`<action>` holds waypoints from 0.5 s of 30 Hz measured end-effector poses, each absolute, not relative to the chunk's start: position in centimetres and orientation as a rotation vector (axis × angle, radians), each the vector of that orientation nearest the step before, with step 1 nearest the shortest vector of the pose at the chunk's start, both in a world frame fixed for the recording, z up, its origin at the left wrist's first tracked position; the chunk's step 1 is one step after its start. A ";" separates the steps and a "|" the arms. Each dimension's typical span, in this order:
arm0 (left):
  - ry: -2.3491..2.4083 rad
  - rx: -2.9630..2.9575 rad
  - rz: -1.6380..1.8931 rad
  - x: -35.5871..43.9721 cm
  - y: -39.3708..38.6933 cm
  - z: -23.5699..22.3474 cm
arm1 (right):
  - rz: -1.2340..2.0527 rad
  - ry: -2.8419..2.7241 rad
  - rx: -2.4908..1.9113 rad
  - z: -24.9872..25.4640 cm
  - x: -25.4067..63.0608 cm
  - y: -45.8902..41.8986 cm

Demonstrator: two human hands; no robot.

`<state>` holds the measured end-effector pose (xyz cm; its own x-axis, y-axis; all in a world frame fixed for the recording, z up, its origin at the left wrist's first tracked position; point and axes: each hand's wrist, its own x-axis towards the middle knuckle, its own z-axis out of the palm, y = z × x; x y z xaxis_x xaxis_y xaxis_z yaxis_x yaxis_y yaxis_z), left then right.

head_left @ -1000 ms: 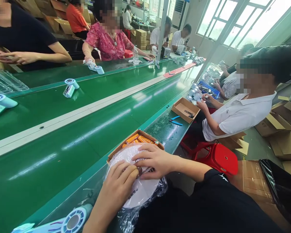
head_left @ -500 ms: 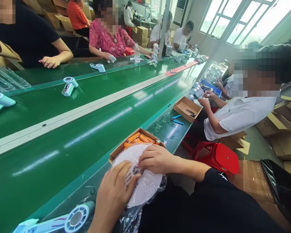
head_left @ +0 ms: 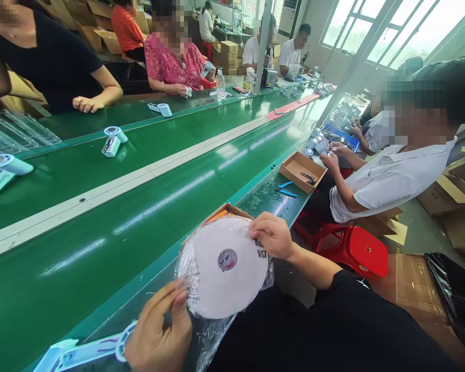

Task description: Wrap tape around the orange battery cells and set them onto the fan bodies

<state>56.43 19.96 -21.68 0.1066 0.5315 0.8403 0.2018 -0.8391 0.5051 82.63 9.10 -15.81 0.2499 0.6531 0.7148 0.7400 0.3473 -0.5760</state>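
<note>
A flat white disc (head_left: 213,289) with a small round hole at its centre is partly covered by crinkled clear plastic film (head_left: 213,336). It is held tilted above the table edge, in front of my body. My left hand (head_left: 160,325) pinches the film at the disc's left rim. My right hand (head_left: 273,236) is closed on the upper right rim, near some dark printed characters. Behind the disc, a cardboard box (head_left: 228,207) with orange contents is mostly hidden. A pale blue handheld fan part (head_left: 91,355) lies beside my left hand, which covers its round end.
A green conveyor (head_left: 158,217) runs past the table, carrying more fan parts (head_left: 114,140). Blue-handled cutters (head_left: 285,189) lie near an open cardboard box (head_left: 302,170). A co-worker in white (head_left: 403,178) sits to the right, by a red stool (head_left: 366,250). Others sit across the conveyor.
My hands have moved apart from the disc's centre to its left and right rims. The disc's face and centre hole are now uncovered.
</note>
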 end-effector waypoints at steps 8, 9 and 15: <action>0.945 1.389 1.452 57.9 21.4 -24.7 | 0.378 -0.492 -1.051 -15.2 83.5 9.2; 0.932 1.325 1.397 58.1 21.7 -24.8 | 0.464 -0.449 -1.044 -15.0 83.5 9.2; 0.714 1.851 1.987 58.8 19.3 -22.5 | 0.692 -0.334 -0.974 -14.4 83.4 9.6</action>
